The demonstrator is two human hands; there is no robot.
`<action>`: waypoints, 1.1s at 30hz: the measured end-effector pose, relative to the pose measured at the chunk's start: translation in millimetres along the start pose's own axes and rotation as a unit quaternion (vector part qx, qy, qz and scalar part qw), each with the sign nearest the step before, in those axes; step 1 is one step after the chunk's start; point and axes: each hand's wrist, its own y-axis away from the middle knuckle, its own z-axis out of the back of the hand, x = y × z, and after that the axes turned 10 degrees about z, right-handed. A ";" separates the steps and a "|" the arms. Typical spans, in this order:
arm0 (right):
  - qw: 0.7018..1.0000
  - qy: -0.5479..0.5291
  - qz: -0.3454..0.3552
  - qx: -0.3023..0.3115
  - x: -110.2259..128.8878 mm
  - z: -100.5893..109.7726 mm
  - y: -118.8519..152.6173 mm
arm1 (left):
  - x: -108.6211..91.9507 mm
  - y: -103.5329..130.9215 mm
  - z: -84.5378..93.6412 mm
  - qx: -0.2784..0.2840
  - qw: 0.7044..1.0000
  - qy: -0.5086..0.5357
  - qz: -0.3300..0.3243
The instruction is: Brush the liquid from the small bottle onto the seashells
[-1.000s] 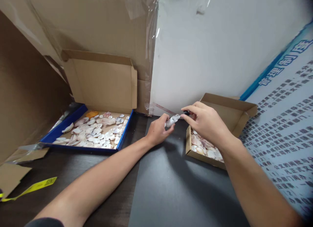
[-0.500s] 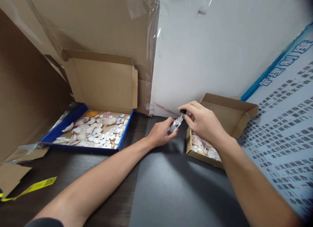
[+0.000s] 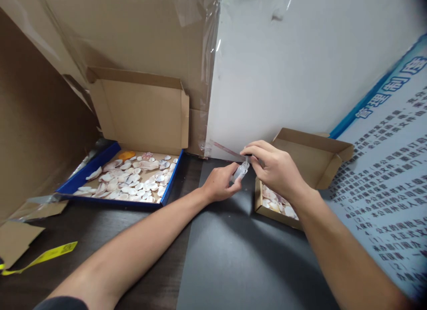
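Observation:
Between the thumb and fingers of my left hand is a small clear bottle, tilted with its neck up and to the right. My right hand pinches a black cap right at the bottle's mouth. A thin stem under the cap meets the neck; how deep it sits inside is too small to tell. Behind and below my right hand stands an open cardboard box with shells in it, partly hidden by the hand and forearm.
On the left, a blue-edged tray with a raised cardboard lid holds several shells and an orange piece. A yellow strip and cardboard scraps lie at the lower left. Cardboard and white walls rise behind.
My right hand has moved slightly left and down with the cap, bringing it closer to the bottle's neck. The bottle is held a little more upright in my left hand.

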 end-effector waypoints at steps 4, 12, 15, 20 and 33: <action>1.000 0.011 0.006 -0.003 0.5 -0.5 -0.5 | -0.6 0.6 1.1 0.004 1.000 0.009 -0.003; 0.996 0.066 -0.058 -0.016 -4.4 9.1 0.1 | -1.1 -0.9 2.7 0.009 0.999 -0.026 0.039; 0.994 0.075 -0.078 -0.028 -7.5 14.2 0.3 | -2.6 -2.4 3.3 0.007 0.997 -0.063 0.045; 0.991 0.084 -0.101 -0.022 -9.3 17.7 0.6 | 0.4 -5.2 3.1 0.025 0.990 -0.114 0.085; 0.986 0.094 -0.122 0.058 -15.6 13.7 4.7 | 26.0 -13.5 1.8 0.023 0.987 -0.095 0.131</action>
